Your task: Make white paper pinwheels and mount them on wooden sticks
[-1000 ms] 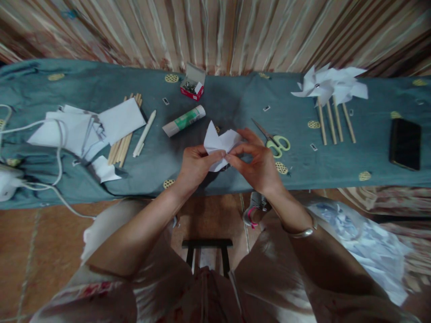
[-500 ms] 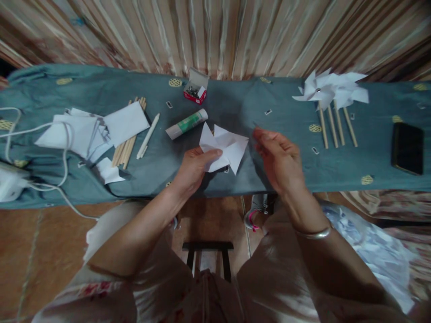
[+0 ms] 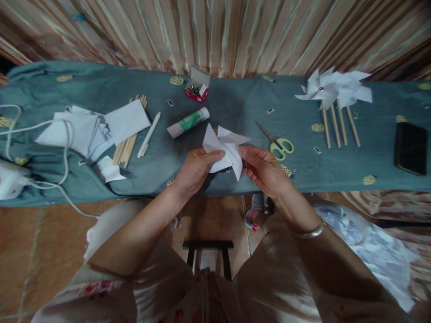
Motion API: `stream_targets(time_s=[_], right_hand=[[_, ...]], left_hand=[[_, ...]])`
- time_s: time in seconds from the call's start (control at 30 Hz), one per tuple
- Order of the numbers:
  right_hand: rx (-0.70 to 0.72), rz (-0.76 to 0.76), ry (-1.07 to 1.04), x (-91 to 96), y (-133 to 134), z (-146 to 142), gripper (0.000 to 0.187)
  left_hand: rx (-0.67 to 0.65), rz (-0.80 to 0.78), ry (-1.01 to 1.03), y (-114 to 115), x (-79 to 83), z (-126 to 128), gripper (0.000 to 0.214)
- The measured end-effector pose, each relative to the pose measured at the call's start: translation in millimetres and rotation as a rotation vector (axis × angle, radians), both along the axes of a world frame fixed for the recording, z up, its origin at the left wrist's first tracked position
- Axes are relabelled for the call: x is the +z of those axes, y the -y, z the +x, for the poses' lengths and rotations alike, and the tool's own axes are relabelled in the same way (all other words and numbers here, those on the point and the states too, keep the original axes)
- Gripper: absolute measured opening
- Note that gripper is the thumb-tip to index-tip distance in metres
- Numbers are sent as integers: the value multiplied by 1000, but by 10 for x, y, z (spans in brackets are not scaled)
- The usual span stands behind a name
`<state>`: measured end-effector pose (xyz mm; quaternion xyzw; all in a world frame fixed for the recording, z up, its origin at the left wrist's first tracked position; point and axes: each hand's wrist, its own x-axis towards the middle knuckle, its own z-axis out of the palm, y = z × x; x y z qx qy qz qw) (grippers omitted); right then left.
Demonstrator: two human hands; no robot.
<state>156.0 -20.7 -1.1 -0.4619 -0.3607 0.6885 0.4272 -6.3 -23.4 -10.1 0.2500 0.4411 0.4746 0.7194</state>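
A white paper pinwheel with folded, pointed blades is held over the front half of the table. My left hand pinches its left side, the thumb lying on top near the centre. At its right edge my right hand grips a blade between thumb and fingers. Scissors with light green handles lie just beyond my right hand. A glue stick with a green label rests behind the pinwheel. Behind that stands an open red box with small metal pieces inside.
On the left are folded white papers, wooden sticks, a white pen, a paper scrap and a power strip with a looping cable. Finished pinwheels on sticks lie at right, near a dark phone.
My right hand has moved left and taken hold of the pinwheel's right blade. The scissors, previously hidden by that hand, now show on the table. My left hand keeps its hold.
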Motion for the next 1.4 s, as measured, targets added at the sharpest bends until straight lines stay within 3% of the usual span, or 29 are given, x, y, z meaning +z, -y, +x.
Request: stream_targets(time_s=[0.33,0.47,0.6,0.8,1.17,1.4], right_hand=[[-175,557,566,-13,5,184,10],[-11,701,615,37,-21,338,21],[155,699,554,90,-18,417,20],[231,665,554,145,28,413,15],[88,635,581,103,50,296,12],[111,691,661,148,62,264,16]], left_hand=[[-18,-4,-68,-49,16,-68,20],[-110,-15,-78,-53,34,-100,20],[-177,-9,-96,-42,32,-96,20],[-236,-10,-123,-35,54,-64,17],[-200,20,-225,-1,-8,-52,20],[-190,36,-221,1,17,-43,17]])
